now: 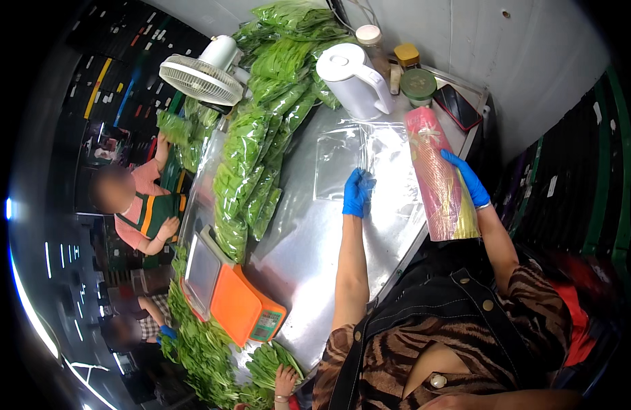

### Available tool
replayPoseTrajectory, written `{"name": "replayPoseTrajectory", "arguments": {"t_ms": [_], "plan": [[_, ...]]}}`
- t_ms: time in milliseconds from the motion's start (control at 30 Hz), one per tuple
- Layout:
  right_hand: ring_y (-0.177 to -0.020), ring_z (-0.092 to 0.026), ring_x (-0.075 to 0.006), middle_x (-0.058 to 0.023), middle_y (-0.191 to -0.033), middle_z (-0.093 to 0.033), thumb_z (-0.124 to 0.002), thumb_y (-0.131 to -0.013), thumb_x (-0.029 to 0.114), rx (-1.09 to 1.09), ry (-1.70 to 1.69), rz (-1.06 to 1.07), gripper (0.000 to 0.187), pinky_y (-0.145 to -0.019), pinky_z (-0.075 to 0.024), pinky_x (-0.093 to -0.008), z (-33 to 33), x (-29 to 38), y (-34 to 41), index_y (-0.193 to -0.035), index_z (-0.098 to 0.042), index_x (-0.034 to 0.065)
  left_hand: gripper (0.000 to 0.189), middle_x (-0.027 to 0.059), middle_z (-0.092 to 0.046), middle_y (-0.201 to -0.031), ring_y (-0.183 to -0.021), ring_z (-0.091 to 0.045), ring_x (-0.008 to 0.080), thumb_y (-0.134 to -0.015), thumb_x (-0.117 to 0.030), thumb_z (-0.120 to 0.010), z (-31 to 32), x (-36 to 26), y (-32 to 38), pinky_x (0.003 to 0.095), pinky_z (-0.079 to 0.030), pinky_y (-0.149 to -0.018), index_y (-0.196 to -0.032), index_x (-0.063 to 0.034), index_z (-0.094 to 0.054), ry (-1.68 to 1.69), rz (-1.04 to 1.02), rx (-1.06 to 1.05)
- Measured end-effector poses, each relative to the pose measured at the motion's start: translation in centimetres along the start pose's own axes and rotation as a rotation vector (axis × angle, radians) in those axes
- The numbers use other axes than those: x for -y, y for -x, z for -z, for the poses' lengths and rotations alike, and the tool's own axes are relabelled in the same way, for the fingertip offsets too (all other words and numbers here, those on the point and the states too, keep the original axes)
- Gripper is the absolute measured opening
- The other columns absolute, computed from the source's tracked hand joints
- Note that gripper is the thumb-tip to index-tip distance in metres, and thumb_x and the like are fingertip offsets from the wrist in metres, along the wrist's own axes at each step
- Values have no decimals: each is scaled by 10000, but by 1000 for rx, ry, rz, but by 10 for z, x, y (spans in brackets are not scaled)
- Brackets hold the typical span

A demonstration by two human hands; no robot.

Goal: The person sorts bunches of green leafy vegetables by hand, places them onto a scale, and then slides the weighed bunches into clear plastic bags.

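Observation:
My left hand [358,192], in a blue glove, has its fingers curled on a clear plastic bag [338,154] lying flat on the metal table [305,246]. Glare hides part of the bag's outline. My right hand [466,178], also gloved in blue, grips the side of a long pink and yellow plastic-wrapped packet [436,174]. This packet slants over the table's near edge, and its contents cannot be made out.
Bagged leafy greens [254,138] are piled beyond the bag, near a white fan [203,77]. A white kettle [349,82], a green-lidded jar [418,86] and a phone [458,106] stand or lie rightward. An orange scale [236,305] adjoins loose greens [208,353]. Co-workers [146,205] are across the table.

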State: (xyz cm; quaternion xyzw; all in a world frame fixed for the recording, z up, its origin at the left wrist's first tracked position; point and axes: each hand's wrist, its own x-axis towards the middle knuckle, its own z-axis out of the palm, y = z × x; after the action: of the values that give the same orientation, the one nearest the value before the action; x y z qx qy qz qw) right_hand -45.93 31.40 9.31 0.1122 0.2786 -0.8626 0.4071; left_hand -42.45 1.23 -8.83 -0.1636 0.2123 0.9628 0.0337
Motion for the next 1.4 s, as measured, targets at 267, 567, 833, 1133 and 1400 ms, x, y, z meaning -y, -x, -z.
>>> {"name": "replayPoseTrajectory", "arguments": {"t_ms": [267, 567, 833, 1133, 1400], "plan": [[-857, -567, -172, -100, -994, -574, -570, -798, 225, 86, 11, -141, 418, -772, -461, -275, -7, -19, -23, -1143, -465, 13, 180, 80, -513, -678, -623, -508, 202, -844, -167, -476, -2, -5, -5, 321, -449, -626, -725, -36, -510, 236, 80, 44], [-738, -583, -151, -71, -873, -596, -601, -774, 263, 6, 279, -250, 378, -679, -486, -262, 4, -35, -52, -1066, -526, 33, 55, 5, -463, -690, -597, -426, 97, -852, -72, -431, -85, -60, 114, 214, -373, -576, -815, -60, -472, -888, -669, -276], [-793, -562, -148, -89, -967, -560, -625, -748, 245, 55, 596, -153, 504, -714, -476, -263, -26, -52, -50, -1155, -443, 11, 110, 133, -512, -670, -626, -535, 237, -874, -103, -402, 1, 12, 274, 340, -410, -590, -831, -16, -455, -1282, -625, -737], [-1154, -386, -280, -178, -1265, -365, -692, -646, 302, 1043, 1650, 179, 896, -957, -308, -352, -106, -150, -31, -1340, -179, 61, 111, 169, -548, -780, -693, -538, 307, -809, -101, -475, 29, 11, 300, 344, -429, -641, -868, -16, -516, -1383, -790, -951], [-1036, -457, -344, -206, -1173, -412, -661, -643, 345, 1058, 2070, 72, 900, -859, -392, -399, -89, -207, -51, -1349, -149, 124, 83, 117, -542, -777, -715, -534, 245, -801, -73, -510, 15, -6, 318, 306, -422, -672, -858, -15, -524, -1449, -916, -968]]}}
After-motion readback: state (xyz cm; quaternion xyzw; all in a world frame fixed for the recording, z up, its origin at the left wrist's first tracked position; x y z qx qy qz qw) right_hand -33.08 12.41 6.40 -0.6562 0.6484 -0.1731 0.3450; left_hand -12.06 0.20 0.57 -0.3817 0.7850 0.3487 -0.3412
